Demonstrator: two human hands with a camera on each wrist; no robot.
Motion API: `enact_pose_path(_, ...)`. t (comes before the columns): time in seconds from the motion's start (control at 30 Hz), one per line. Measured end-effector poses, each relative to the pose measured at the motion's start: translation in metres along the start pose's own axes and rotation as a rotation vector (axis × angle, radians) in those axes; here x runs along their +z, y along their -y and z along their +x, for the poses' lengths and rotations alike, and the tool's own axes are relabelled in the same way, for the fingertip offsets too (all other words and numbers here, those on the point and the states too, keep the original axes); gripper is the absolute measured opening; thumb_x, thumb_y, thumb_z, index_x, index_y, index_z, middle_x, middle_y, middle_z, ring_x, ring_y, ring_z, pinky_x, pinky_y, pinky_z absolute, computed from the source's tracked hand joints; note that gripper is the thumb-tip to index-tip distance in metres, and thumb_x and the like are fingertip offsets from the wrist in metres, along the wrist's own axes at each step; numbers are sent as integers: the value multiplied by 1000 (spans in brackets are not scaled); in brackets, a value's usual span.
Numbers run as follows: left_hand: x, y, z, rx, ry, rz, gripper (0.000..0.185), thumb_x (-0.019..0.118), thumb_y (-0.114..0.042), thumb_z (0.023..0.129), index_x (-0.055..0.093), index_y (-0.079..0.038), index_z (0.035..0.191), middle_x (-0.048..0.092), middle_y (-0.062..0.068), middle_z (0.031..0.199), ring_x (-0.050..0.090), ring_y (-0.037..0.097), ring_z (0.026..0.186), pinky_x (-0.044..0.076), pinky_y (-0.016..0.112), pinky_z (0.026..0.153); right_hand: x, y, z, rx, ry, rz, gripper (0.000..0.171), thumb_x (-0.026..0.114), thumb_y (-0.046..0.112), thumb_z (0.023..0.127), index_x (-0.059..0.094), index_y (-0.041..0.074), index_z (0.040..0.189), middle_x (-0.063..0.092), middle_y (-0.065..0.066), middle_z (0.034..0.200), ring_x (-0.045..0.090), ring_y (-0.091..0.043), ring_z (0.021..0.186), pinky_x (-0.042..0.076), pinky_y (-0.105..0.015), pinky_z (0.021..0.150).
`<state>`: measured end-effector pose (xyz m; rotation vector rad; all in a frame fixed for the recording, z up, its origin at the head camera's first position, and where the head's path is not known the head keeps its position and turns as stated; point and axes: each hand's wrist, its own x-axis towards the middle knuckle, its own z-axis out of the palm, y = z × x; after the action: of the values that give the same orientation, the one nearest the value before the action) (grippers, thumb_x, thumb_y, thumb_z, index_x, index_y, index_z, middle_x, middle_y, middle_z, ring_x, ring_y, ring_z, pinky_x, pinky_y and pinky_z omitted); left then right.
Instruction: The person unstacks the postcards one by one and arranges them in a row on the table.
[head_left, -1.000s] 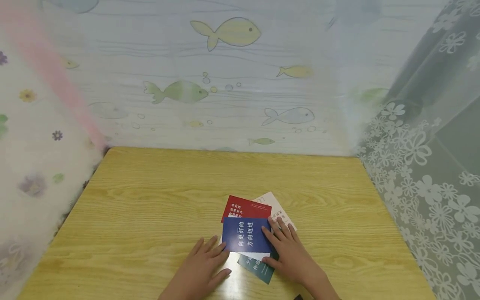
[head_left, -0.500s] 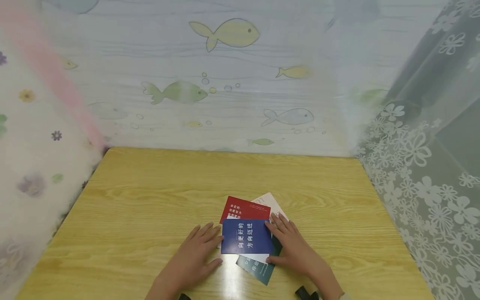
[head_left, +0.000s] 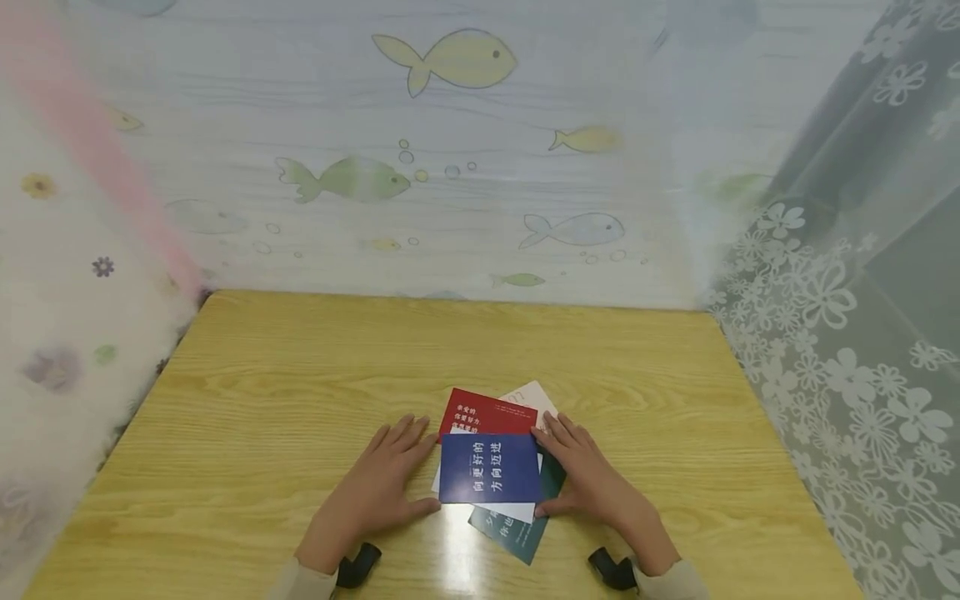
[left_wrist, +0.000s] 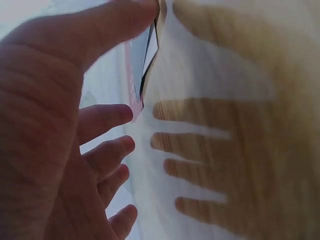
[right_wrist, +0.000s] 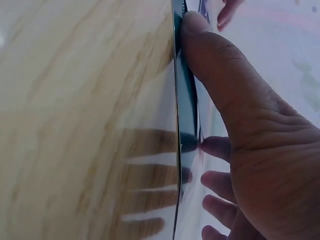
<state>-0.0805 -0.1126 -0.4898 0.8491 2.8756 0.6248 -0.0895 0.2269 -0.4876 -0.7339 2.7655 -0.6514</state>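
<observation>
A blue card with white characters lies on top of a loose, fanned pile. A red card and a cream card show behind it, a white card and a dark green card in front. My left hand is spread at the pile's left side, thumb tip by the blue card's lower left corner. On the opposite side my right hand has its fingertips at the blue card's right edge and its thumb over the green card. In the right wrist view that thumb meets the card edges.
The cards lie on a wood-grain table. A fish-printed curtain hangs along its back edge, a flowered one on the left and a lace one on the right. Black wrist devices sit under both wrists.
My left hand has drawn back from the blue card's left edge, outward and slightly away. The right hand has shifted from on top of the blue card to its right edge.
</observation>
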Motion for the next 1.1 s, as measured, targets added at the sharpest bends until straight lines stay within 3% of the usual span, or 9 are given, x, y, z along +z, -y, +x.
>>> enact_pose_path(0.4,-2,9,11,-41,71,-39,98,80,-60,74,49,-9,152,33,16,164,22,39,154,18,59,126,1,2,1,2,-4,53,104,93,45,68,46,1,151,34,-21,163,20,-45,153,19,-65,123)
enact_pose_path(0.83,0,8,11,-11,63,-70,97,83,-59,71,54,-9,148,36,16,163,26,40,153,22,60,124,0,-1,1,-22,-24,27,102,93,46,66,51,4,148,38,-17,161,24,-42,152,26,-64,121)
enact_pose_path(1.1,-2,7,13,-14,66,-91,96,84,-57,71,53,-8,148,35,16,163,25,41,153,21,61,124,0,0,0,-28,-14,22,102,93,43,69,47,3,151,35,-17,163,22,-42,153,21,-63,123)
